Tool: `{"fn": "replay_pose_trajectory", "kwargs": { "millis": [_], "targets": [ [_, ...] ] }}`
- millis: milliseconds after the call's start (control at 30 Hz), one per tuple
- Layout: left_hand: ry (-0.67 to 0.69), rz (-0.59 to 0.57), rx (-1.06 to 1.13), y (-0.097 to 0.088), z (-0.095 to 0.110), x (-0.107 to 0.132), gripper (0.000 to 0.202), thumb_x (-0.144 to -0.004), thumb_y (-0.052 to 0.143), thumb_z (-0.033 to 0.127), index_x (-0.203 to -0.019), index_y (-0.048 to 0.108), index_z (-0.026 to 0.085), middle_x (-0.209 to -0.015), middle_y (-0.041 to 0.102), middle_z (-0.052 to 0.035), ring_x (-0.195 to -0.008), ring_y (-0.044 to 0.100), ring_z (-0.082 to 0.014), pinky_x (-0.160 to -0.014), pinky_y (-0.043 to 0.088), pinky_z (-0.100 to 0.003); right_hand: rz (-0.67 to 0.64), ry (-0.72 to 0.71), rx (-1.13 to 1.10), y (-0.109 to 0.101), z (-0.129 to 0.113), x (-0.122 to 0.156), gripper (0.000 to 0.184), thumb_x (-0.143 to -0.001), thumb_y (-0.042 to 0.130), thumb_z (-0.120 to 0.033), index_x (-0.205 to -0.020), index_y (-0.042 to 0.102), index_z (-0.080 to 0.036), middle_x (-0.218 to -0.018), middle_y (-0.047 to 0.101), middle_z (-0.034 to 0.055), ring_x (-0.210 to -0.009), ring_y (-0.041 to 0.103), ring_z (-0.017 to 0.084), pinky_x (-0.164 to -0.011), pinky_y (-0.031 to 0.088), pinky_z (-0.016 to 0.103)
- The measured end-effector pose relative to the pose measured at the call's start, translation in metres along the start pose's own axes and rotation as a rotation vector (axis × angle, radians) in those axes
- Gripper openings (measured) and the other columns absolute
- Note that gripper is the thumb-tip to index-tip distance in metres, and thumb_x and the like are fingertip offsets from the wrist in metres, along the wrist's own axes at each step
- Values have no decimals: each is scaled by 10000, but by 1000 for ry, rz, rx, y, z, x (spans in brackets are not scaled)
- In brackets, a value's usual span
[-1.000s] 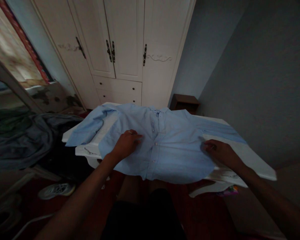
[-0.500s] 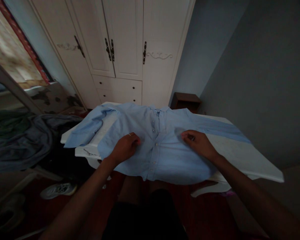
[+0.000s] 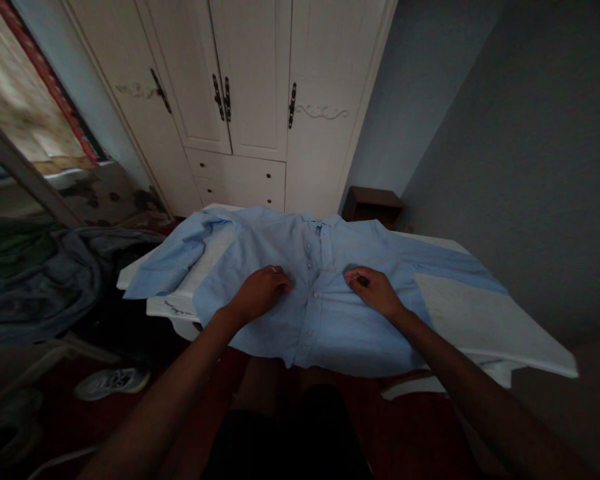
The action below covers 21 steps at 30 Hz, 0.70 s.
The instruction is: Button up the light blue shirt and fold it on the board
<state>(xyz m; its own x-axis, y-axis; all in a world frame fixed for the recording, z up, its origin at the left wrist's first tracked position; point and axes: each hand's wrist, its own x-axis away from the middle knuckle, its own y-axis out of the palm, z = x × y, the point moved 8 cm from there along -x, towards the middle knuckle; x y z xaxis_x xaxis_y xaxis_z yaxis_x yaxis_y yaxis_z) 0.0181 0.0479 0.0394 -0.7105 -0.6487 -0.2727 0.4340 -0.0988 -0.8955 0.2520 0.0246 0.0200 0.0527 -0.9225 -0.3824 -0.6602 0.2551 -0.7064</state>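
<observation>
One pale-blue shirt (image 3: 365, 337) lies spread, front up, across the white table (image 3: 485, 317), its hem drooping over the near edge. Small buttons (image 3: 315, 293) run up the middle of the lightly creased cloth. On either side of them, the left hand (image 3: 263, 292) and right hand (image 3: 375, 290) angle inward, knuckles up, fingers curled. Each grip looks narrow; whether either pinches fabric, I cannot tell. Farther out, the sleeves (image 3: 457, 263) stretch to both sides, and the collar (image 3: 325, 220) points toward a cream wardrobe (image 3: 253, 87).
</observation>
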Motion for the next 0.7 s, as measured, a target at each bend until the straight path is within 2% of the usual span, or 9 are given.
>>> {"fn": "replay_pose_trajectory", "kwargs": {
  "millis": [100,200,300,433,500,600,700],
  "targets": [
    [-57,30,38,-2,-5,0,233,-812,440,80,-787,644,189,-853,652,-53,-827,603,-186,-791,491,-333,3,-47,44,-1,-5,1,191,-845,527,-312,-858,696,-223,-842,716,34,-776,664,187,-743,522,330],
    [-88,136,155,-10,-8,6,189,-806,446,104,-784,612,190,-847,643,-47,-814,605,-176,-774,492,-320,-2,-54,50,-2,-6,1,188,-854,522,-300,-868,693,-223,-861,714,40,-789,663,190,-743,520,329],
    [-119,262,239,-21,-11,20,160,-850,453,178,-779,596,191,-822,641,-44,-805,605,-175,-770,488,-323,-15,-51,49,-1,-5,1,186,-857,521,-290,-880,690,-213,-866,708,46,-792,658,190,-743,515,328],
    [-182,346,194,-33,-12,44,230,-926,424,317,-813,579,191,-812,621,-41,-773,585,-177,-738,471,-325,-22,-45,44,-1,-4,2,181,-860,520,-292,-879,683,-215,-866,702,41,-792,653,186,-749,509,328],
    [-186,342,189,-38,-9,54,258,-945,399,347,-823,564,191,-808,607,-36,-773,577,-176,-741,468,-322,-19,-45,35,-1,-4,3,181,-861,520,-293,-872,682,-214,-858,700,39,-787,651,184,-747,508,327],
    [-186,266,237,-42,-3,69,281,-957,374,364,-825,557,196,-802,603,-30,-765,575,-169,-737,478,-306,-10,-45,30,-1,-5,3,178,-859,526,-292,-864,685,-213,-850,700,39,-782,649,183,-742,507,324],
    [-222,89,318,-41,0,85,294,-942,409,395,-823,601,207,-826,646,-23,-776,602,-164,-748,495,-290,-8,-51,35,-1,-4,3,175,-856,529,-285,-870,686,-211,-854,702,38,-780,648,179,-739,505,317]
  ]
}}
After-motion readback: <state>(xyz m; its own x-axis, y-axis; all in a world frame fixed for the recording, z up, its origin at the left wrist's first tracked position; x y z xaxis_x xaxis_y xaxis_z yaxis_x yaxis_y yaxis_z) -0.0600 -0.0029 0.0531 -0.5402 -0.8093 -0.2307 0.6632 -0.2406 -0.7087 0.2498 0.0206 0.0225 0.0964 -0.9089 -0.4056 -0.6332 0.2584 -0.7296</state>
